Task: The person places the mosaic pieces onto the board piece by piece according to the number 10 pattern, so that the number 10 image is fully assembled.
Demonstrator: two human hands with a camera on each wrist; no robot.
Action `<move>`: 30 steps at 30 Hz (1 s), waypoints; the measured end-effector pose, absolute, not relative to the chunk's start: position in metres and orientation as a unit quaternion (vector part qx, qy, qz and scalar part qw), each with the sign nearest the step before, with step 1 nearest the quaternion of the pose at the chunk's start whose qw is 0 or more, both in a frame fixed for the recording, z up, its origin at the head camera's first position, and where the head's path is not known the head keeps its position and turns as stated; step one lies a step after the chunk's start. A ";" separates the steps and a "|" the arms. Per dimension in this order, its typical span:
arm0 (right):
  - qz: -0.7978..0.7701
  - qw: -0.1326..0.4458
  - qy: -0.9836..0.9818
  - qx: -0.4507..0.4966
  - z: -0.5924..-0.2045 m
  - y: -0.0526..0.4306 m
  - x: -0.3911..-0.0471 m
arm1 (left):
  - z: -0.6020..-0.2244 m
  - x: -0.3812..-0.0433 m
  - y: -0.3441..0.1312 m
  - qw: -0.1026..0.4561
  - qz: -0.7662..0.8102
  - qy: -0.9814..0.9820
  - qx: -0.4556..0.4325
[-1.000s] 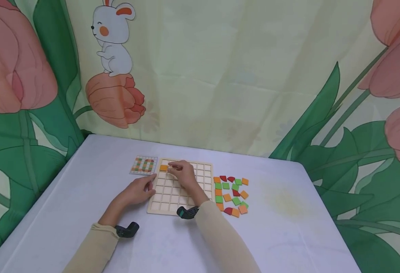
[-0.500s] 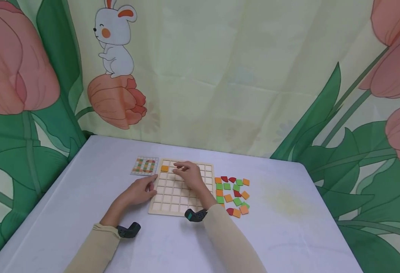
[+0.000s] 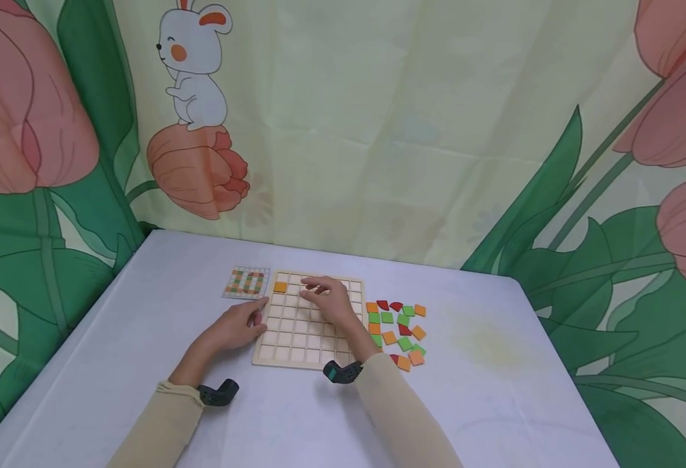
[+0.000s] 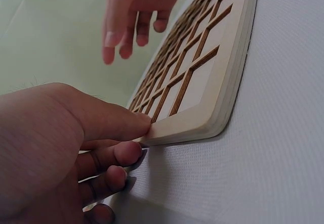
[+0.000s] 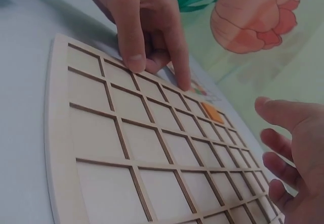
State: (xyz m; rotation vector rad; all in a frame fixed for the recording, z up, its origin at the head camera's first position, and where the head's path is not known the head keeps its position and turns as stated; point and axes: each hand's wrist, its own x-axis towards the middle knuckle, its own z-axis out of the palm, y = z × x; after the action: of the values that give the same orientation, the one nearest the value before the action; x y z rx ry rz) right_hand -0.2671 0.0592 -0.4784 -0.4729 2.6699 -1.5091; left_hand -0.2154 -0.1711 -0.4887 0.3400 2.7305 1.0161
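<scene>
- One orange tile [image 3: 280, 287] sits in the board's [image 3: 282, 354] left column, apparently placed.
- Right hand [image 3: 330, 300] has drawn away, fingers parted, seemingly empty.
- Left hand [image 3: 236, 325], thumb and forefinger spread, touches the board's edge.

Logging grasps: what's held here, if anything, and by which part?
Nothing is held: right hand empty, left hand only touching the left edge of the wooden grid board.

The grid board [image 5: 96, 133] looks like pale wood, smooth and matt, its dividers browned along their sides. Finely textured white cloth covers the tabletop [image 3: 495, 403]. Beyond the far edge hangs a creased, printed cloth backdrop [image 3: 378, 130]. The sleeves [image 3: 158, 422] are matt cloth; the wrist cameras [image 3: 220, 392] look like black plastic.
</scene>
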 end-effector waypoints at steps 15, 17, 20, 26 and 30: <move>-0.486 0.006 0.859 -0.162 -0.473 0.080 -0.258 | -0.490 -0.215 -0.172 0.101 0.345 0.926 0.116; -0.487 0.002 0.859 -0.160 -0.473 0.083 -0.257 | -0.490 -0.215 -0.172 0.103 0.347 0.925 0.115; -0.489 0.001 0.858 -0.157 -0.472 0.089 -0.255 | -0.490 -0.216 -0.172 0.102 0.348 0.924 0.119; -0.484 0.010 0.862 -0.149 -0.467 0.102 -0.247 | -0.489 -0.216 -0.172 0.099 0.349 0.923 0.126; -0.476 0.013 0.868 -0.143 -0.465 0.110 -0.243 | -0.489 -0.216 -0.172 0.101 0.348 0.923 0.125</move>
State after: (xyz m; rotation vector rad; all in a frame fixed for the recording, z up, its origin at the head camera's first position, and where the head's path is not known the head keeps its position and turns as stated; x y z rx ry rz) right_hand -0.2427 0.1096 -0.4649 -0.4464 2.7032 -1.4828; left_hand -0.2164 -0.1721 -0.4888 0.3690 2.7275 1.0292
